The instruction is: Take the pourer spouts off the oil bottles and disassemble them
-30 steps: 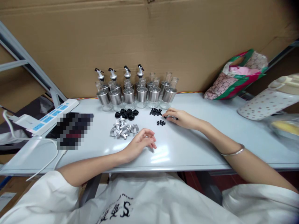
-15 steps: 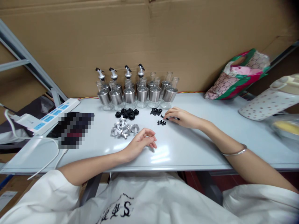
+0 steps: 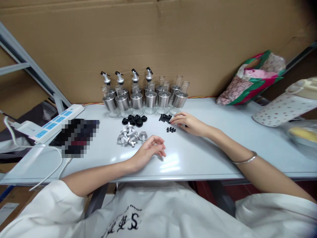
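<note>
My right hand (image 3: 189,124) lies palm down with its fingertips at the edge of a cluster of small flat black levers (image 3: 164,118). A dark sliver, seemingly one more small black piece, shows under its fingers near the thumb. Just below sit several tiny black plugs (image 3: 171,130). My left hand (image 3: 150,150) rests on its side on the table, fingers loosely bent and apart, with nothing in it. Left of it are silver pourer parts (image 3: 131,135), and behind those, black ringed stoppers (image 3: 135,120).
Glass bottles with steel sleeves (image 3: 151,99) stand in two rows at the back; some rear ones carry silver pourers (image 3: 135,76). A power strip (image 3: 56,122) and a blurred-out dark device (image 3: 79,137) lie left. A patterned bag (image 3: 247,82) and spotted jug (image 3: 279,109) stand right.
My right hand has shifted slightly left and back. The black lever that lay apart at its fingertips is now against the cluster or hidden by the fingers. The left hand has stayed put.
</note>
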`<state>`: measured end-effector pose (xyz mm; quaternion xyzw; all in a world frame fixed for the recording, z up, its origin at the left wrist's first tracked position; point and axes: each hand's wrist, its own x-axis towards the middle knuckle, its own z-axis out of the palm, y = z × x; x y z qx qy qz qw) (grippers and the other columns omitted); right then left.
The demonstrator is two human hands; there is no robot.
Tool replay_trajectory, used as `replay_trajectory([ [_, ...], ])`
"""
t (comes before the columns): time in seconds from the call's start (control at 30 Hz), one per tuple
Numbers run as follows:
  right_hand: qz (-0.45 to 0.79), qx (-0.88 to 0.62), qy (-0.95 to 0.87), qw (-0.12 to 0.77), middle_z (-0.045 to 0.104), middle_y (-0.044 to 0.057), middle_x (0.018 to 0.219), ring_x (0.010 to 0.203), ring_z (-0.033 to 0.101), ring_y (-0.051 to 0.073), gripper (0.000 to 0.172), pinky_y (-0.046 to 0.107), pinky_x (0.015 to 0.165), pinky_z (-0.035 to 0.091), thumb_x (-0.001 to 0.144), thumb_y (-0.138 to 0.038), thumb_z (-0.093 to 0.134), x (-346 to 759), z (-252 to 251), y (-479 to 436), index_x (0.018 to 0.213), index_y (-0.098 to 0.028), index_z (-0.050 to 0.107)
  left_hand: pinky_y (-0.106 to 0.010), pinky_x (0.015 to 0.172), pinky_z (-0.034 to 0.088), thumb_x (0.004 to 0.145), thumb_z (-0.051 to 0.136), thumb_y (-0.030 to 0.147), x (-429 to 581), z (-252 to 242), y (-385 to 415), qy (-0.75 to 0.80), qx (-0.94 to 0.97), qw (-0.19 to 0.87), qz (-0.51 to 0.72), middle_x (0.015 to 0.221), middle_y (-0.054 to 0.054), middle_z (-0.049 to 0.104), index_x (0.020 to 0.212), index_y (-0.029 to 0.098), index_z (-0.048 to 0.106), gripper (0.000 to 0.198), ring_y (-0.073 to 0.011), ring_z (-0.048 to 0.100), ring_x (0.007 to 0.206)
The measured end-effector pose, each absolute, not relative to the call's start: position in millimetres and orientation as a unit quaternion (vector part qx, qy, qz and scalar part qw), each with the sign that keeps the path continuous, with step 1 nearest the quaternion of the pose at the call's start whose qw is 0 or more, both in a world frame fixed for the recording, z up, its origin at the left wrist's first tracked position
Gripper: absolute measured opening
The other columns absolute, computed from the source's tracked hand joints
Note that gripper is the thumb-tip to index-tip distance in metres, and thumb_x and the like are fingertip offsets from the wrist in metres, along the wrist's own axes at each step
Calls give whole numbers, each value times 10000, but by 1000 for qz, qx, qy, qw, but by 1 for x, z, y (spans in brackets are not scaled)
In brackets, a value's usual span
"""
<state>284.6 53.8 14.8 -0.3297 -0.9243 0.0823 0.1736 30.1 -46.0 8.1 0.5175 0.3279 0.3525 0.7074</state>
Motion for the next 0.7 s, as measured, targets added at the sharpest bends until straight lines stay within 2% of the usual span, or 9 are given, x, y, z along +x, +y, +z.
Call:
replay_trajectory([
  [0.17, 75, -338, -924, 161, 667, 69, 1120, 952, 533, 247, 353, 436, 850, 469, 857, -159, 387, 282, 16, 51, 1043, -197, 686, -299, 713, 445, 778, 583, 292, 29, 6, -45, 323, 519, 710, 350, 877, -13, 547, 943, 168, 499, 222, -116, 604, 705],
  [0.3, 91, -337, -924, 158, 645, 88, 1168, 1015, 556, 244, 345, 433, 890, 457, 879, -166, 378, 283, 14, 52, 1081, -196, 657, -293, 710, 441, 772, 586, 280, 30, 8, -46, 324, 517, 710, 351, 869, -11, 548, 931, 167, 496, 215, -112, 601, 699],
  [0.47, 96, -351, -897, 250, 525, 128, 1256, 1134, 482, 253, 236, 465, 975, 384, 922, -254, 396, 273, 23, 40, 985, -199, 616, -299, 708, 446, 772, 591, 294, 30, 9, -47, 325, 512, 712, 354, 874, -9, 536, 962, 172, 475, 254, -111, 599, 691],
  [0.53, 104, -341, -892, 279, 498, 125, 1167, 1092, 467, 242, 209, 455, 944, 393, 923, -270, 402, 260, 34, 24, 874, -197, 592, -311, 717, 451, 779, 599, 313, 30, 9, -47, 324, 505, 715, 360, 931, -20, 528, 1005, 181, 448, 301, -117, 608, 700],
  [0.6, 121, -309, -901, 278, 475, 90, 976, 959, 466, 217, 205, 414, 863, 426, 914, -285, 423, 243, 45, 6, 807, -196, 574, -333, 738, 458, 768, 629, 341, 30, 8, -46, 317, 497, 721, 364, 1019, -43, 521, 1061, 195, 422, 388, -133, 623, 728],
  [0.7, 188, -248, -918, 245, 427, 49, 876, 795, 463, 160, 233, 313, 732, 451, 926, -342, 433, 217, 54, -14, 841, -186, 584, -342, 772, 460, 731, 688, 361, 30, 9, -46, 296, 502, 727, 363, 1037, -54, 545, 1072, 192, 444, 453, -157, 625, 787],
])
